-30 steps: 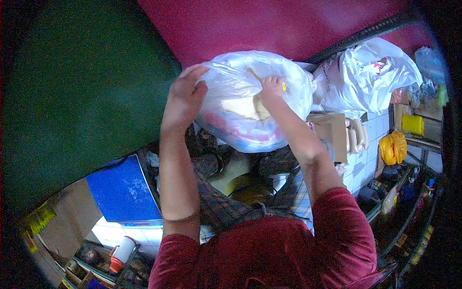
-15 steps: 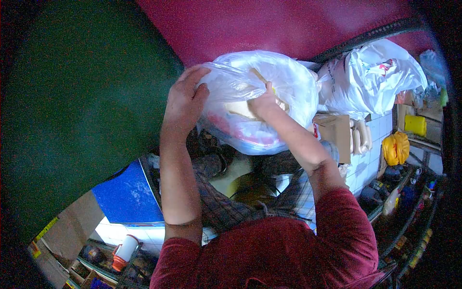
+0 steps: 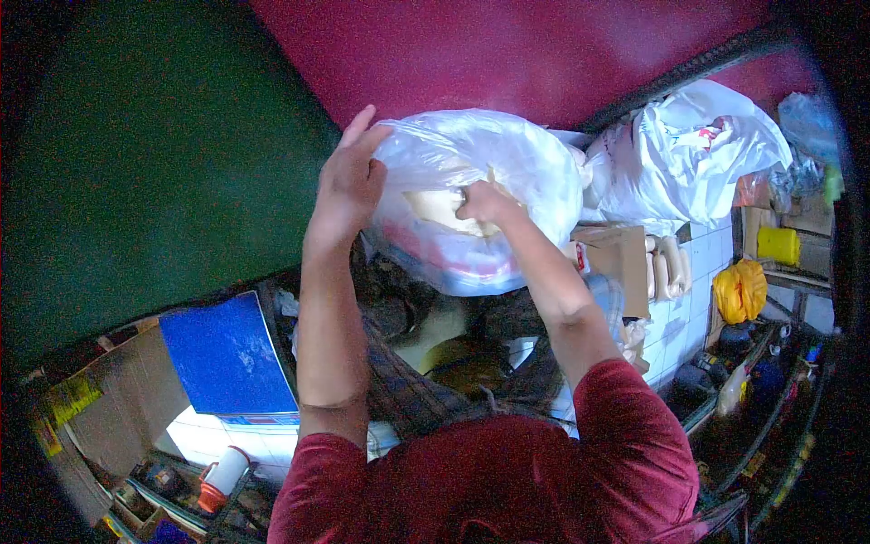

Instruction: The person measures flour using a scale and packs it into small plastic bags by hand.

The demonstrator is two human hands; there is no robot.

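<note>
A big, translucent white plastic bag [image 3: 535,172] stands open in front of my knees, with pale cream-coloured contents [image 3: 435,207] showing through its mouth. Red and blue patches show through its lower side. My left hand [image 3: 349,181] is at the bag's left rim, its fingers closed on the plastic while one finger sticks up. Inside the mouth, just above the pale contents, my right hand [image 3: 489,204] has its fingers curled. A thin yellowish stick-like thing [image 3: 491,172] juts out beside that hand; its other end is hidden.
A full white plastic bag [image 3: 675,159] stands to the right. Nearer are a cardboard box [image 3: 616,258] and pale bottle-like items [image 3: 668,267] on white tiles. An orange bundle [image 3: 740,290] lies by cluttered shelves. At left are a blue panel [image 3: 231,358] and a white-and-orange jug [image 3: 224,476].
My right hand has moved slightly left and down inside the bag, and less of the yellowish stick shows. One finger of my left hand has lifted. The view has shifted a little.
</note>
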